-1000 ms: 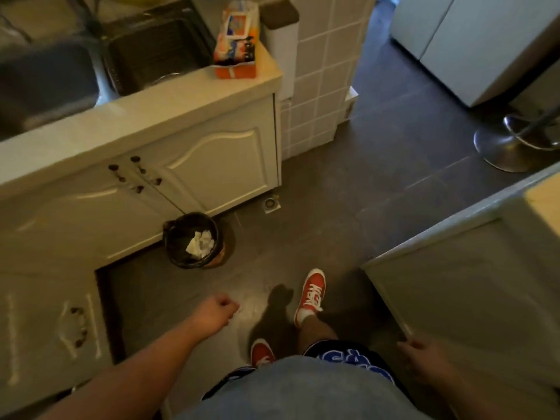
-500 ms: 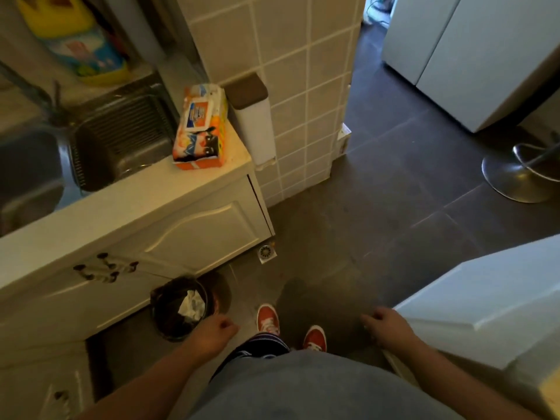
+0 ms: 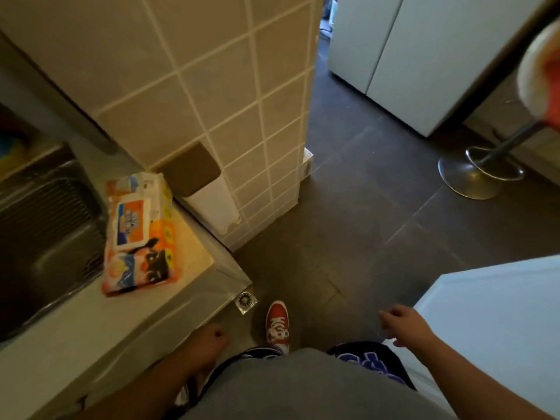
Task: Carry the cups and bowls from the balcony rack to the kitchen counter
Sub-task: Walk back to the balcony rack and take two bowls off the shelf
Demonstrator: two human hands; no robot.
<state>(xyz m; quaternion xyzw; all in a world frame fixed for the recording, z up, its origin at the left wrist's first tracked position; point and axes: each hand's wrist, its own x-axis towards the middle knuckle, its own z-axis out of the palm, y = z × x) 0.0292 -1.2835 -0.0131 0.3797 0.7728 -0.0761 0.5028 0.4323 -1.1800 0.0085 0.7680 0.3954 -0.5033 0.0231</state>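
Observation:
No cups, bowls or balcony rack are in view. The pale kitchen counter [image 3: 91, 344] runs along the left, with a steel sink [image 3: 45, 237] set into it. My left hand [image 3: 209, 338] hangs beside the counter's corner, fingers loosely curled, holding nothing. My right hand [image 3: 403, 324] reaches forward over the dark floor with relaxed fingers, also holding nothing, close to a white panel [image 3: 500, 313] on the right.
An orange wipes packet [image 3: 139, 234] lies on the counter by the sink. A tiled pillar [image 3: 227, 116] with a white wall box [image 3: 209, 192] stands ahead. Beyond it are white cabinets [image 3: 409, 56] and a bar stool base [image 3: 472, 174]. A floor drain [image 3: 245, 299] lies near my red shoe [image 3: 277, 322].
I have stepped forward along the counter; the black bin under it has dropped out of view. My right hand has swung forward, and my left hand has stayed low by my side.

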